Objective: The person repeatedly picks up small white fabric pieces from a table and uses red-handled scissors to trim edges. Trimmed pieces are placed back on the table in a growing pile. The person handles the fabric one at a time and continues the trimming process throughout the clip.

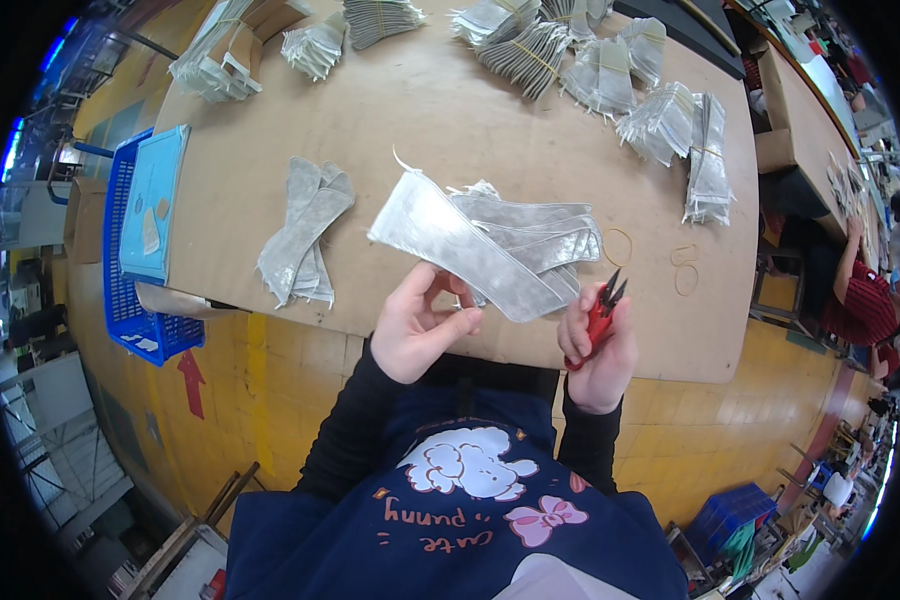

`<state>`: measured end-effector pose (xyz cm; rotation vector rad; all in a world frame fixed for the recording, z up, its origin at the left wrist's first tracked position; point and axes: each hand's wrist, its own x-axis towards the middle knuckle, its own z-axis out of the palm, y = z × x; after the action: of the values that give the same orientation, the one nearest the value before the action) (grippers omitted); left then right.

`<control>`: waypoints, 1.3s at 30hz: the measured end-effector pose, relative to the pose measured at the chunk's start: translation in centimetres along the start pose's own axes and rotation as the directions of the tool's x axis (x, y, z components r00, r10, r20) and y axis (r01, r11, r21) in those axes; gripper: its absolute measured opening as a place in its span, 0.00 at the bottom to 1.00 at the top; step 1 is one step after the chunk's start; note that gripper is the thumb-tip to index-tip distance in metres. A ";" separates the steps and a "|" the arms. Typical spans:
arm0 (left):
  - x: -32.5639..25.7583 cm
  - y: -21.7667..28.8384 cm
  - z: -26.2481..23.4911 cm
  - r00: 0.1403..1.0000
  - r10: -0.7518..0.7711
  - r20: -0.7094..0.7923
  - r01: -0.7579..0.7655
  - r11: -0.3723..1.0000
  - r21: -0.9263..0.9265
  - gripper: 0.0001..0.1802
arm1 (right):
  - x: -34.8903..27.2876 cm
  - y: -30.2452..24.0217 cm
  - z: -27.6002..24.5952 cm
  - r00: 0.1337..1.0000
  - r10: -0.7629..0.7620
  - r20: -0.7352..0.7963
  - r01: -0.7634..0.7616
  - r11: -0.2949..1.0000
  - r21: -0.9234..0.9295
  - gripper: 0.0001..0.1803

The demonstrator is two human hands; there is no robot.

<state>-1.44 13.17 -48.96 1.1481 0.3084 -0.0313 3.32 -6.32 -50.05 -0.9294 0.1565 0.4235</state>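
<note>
A grey fabric strip (465,248), shiny and trailing a loose white thread at its upper left corner, slants over a small pile of similar strips (545,232) on the table. At its lower edge my left hand (425,318) is closed, the fingers curled partly behind the strip, so the exact grip is hidden. My right hand (602,350) is wrapped round red thread snips (602,318), with the dark blades pointing up and apart. Left of my left hand lies another crossed pile of grey strips (308,228).
Banded bundles of grey strips (530,60) line the far side of the brown table (400,110). Loose rubber bands (685,270) lie at right. A blue basket (135,300) with a light blue folder (153,205) stands off the left edge. A person (860,300) works at far right.
</note>
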 end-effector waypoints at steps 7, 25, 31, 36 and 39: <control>1.0 -1.0 -2.5 1.000 -0.009 0.016 0.012 0.988 -0.151 0.21 | -0.1 0.4 -0.2 0.999 0.030 -0.028 -0.031 0.999 -0.040 0.22; -0.7 -2.0 0.4 0.939 -0.309 0.154 0.345 0.846 -0.406 0.20 | -0.7 0.6 2.3 0.998 -0.018 -0.055 0.013 0.996 -0.088 0.12; 0.4 -2.8 0.2 0.911 0.144 -0.386 -0.216 0.965 -0.151 0.25 | 0.1 -1.3 1.2 0.987 -0.140 -0.085 0.134 0.989 -0.067 0.05; 0.0 -1.1 1.0 0.923 0.358 0.142 -0.369 0.717 0.592 0.17 | 0.2 -2.0 0.6 0.994 0.102 0.031 -0.087 0.939 -0.332 0.04; 0.1 -1.2 1.7 0.968 -0.055 0.244 -0.041 0.927 0.372 0.15 | 0.3 -1.5 0.5 0.988 0.148 0.051 -0.111 0.893 -0.435 0.07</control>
<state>-1.15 11.13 -49.45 1.5067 0.0802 -0.2501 4.23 -6.60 -48.69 -1.3416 0.0476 0.6363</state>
